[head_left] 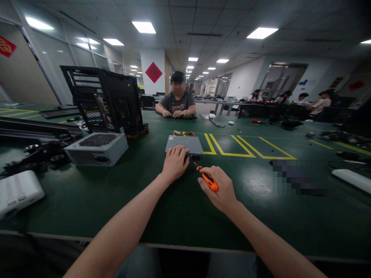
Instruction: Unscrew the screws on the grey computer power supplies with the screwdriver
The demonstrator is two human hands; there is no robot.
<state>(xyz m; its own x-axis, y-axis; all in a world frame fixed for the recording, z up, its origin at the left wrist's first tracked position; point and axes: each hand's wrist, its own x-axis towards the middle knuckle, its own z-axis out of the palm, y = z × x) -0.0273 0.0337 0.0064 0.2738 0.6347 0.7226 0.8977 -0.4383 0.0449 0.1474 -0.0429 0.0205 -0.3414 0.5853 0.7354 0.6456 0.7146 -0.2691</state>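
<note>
**Flat grey box under my left palm, screwdriver in my right**

The grey metal box [185, 145] lies flat on the green table [87, 200], straight ahead of me at twelve o'clock, with a bundle of yellow and red wires [183, 133] showing at its far edge. My left hand [174, 162] rests on its near left corner, palm down, fingers loosely curled over the top edge; it presses on the box rather than grasping it. The forearm runs in from seven o'clock, nearly straight.

My right hand [218, 189] sits just beside the box, at about four o'clock from it, closed in a fist around the orange handle of a screwdriver [208, 180]. The thin shaft points toward eleven o'clock, its tip close to the box's near face; I cannot tell if it touches. That forearm comes in from five o'clock.

At ten o'clock stands a larger perforated power supply [97, 148], and behind it an open black computer case [107, 100]. A white device [17, 191] lies at nine o'clock. Across the table, at twelve o'clock, another person [177, 102] sits with both hands on the surface.
</note>
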